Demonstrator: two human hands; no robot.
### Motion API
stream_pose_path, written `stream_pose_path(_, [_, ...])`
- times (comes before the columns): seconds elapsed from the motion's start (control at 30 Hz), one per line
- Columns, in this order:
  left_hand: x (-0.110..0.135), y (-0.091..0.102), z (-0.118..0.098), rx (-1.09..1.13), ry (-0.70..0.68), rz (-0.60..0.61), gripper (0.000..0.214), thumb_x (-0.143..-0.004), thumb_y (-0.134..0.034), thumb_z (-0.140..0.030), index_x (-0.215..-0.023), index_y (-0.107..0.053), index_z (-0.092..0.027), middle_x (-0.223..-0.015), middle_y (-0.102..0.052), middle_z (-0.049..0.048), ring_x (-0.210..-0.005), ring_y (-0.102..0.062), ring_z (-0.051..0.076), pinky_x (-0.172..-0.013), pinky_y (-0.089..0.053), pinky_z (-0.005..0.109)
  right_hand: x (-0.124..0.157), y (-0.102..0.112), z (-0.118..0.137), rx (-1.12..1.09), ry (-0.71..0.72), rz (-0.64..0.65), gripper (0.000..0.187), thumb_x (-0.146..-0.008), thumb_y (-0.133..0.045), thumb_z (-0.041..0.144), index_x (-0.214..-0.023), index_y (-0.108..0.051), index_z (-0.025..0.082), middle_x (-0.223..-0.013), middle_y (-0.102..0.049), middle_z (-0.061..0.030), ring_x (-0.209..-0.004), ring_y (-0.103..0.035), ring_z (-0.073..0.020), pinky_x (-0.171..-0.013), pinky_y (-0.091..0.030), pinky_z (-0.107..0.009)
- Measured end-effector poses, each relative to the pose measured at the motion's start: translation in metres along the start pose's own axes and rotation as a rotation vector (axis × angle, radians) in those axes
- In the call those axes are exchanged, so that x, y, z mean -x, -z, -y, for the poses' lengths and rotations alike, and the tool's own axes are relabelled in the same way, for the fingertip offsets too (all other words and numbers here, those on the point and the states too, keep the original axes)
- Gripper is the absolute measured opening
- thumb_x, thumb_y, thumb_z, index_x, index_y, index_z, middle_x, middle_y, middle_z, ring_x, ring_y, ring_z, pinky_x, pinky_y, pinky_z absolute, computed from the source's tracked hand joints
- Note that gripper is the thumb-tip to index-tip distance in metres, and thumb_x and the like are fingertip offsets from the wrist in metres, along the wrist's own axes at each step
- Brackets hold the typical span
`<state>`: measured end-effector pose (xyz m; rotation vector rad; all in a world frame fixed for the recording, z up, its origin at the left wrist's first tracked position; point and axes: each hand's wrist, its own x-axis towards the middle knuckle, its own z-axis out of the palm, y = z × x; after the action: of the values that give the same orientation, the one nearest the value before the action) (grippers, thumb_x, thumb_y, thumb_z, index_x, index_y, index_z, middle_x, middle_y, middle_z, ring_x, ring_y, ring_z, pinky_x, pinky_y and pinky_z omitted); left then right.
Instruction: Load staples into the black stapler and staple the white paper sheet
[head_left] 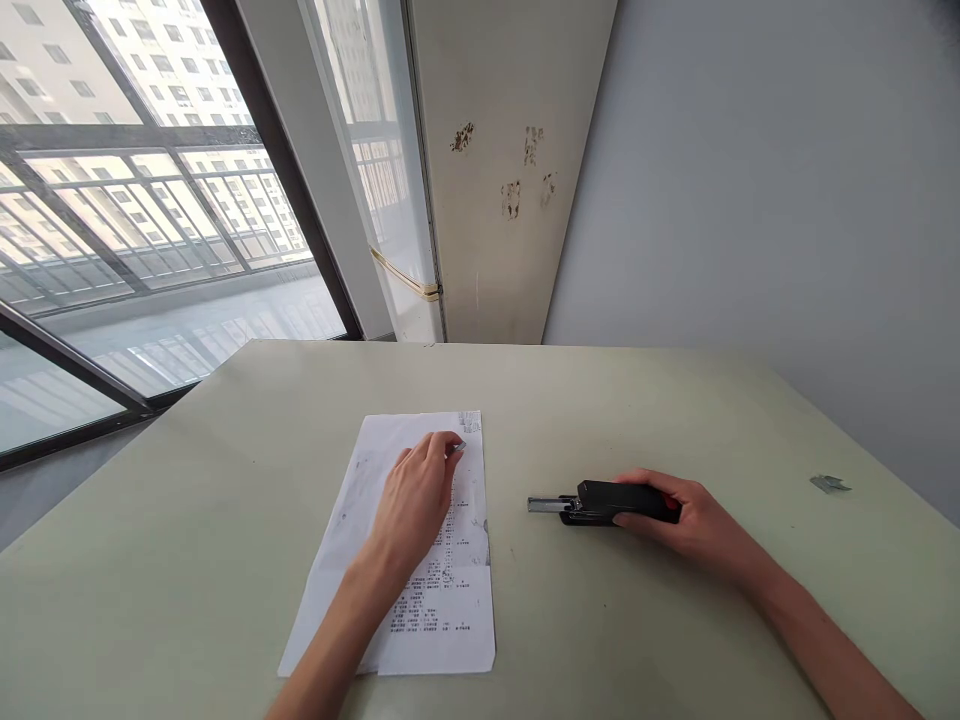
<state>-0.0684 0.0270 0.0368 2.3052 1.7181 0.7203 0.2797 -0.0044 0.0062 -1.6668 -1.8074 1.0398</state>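
Note:
My left hand is over the printed sheets of paper, its thumb and fingers pinched on a small silvery strip of staples, mostly hidden by the fingers. To the right, my right hand grips the rear of a black stapler, which lies sideways with its front pointing left. From that front end sticks out a metal staple tray. A small red part shows by the fingers. The paper lies flat, with print on its right part.
Both the paper and the stapler are on a pale green tabletop. A small grey scrap or patch is near the table's right edge. Behind the table are a glazed window at left, a stained panel and a grey wall.

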Motion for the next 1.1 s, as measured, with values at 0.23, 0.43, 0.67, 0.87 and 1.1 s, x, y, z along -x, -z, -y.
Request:
stream_pose_path(0.23, [0.004, -0.009, -0.017, 0.314, 0.013, 0.101, 0.027, -0.109, -0.038, -0.033, -0.124, -0.059, -0.025, -0.103, -0.073, 0.0039, -0.082, -0.070, 0.018, -0.074, -0.055, 0.032, 0.003, -0.001, 0.008, -0.028, 0.022, -0.045, 0.048, -0.080, -0.070, 0.071, -0.103, -0.079, 0.030, -0.088, -0.077, -0.0027, -0.076, -0.064, -0.0243, -0.067, -0.052, -0.032])
stream_pose_path(0.43, [0.007, -0.015, -0.024, 0.458, 0.073, 0.153, 0.026, -0.106, -0.044, -0.037, -0.117, -0.066, -0.026, -0.100, -0.072, 0.0024, -0.078, -0.067, 0.016, -0.063, -0.053, 0.027, 0.003, 0.001, 0.007, -0.017, 0.008, -0.003, 0.045, -0.082, -0.072, 0.068, -0.107, -0.079, 0.030, -0.092, -0.077, -0.0026, -0.079, -0.065, -0.0241, -0.068, -0.053, -0.031])
stream_pose_path(0.67, [0.007, -0.017, -0.031, 0.453, 0.035, 0.165, 0.028, -0.105, -0.048, -0.036, -0.102, -0.073, -0.026, -0.094, -0.074, 0.0012, -0.077, -0.066, 0.017, -0.065, -0.050, 0.028, 0.003, -0.001, 0.004, -0.019, 0.018, 0.017, 0.044, -0.086, -0.070, 0.066, -0.111, -0.077, 0.031, -0.094, -0.077, -0.0017, -0.081, -0.065, -0.0240, -0.071, -0.052, -0.031])
stream_pose_path(0.87, [0.007, -0.017, -0.039, 0.513, 0.067, 0.205, 0.032, -0.105, -0.051, -0.044, -0.096, -0.076, -0.025, -0.090, -0.075, 0.0013, -0.074, -0.066, 0.016, -0.065, -0.049, 0.027, 0.004, -0.001, 0.005, -0.029, 0.019, 0.017, 0.043, -0.087, -0.070, 0.064, -0.114, -0.076, 0.031, -0.097, -0.078, -0.0016, -0.083, -0.066, -0.0241, -0.072, -0.052, -0.031])
stream_pose_path(1.1, [0.008, -0.017, -0.047, 0.667, 0.215, 0.311, 0.038, -0.099, -0.057, -0.055, -0.094, -0.078, -0.023, -0.074, -0.073, 0.0000, -0.068, -0.067, 0.016, -0.064, -0.049, 0.027, 0.003, -0.001, 0.004, -0.016, 0.037, 0.029, 0.044, -0.089, -0.068, 0.065, -0.115, -0.075, 0.030, -0.098, -0.077, -0.0017, -0.083, -0.065, -0.0239, -0.072, -0.050, -0.032])
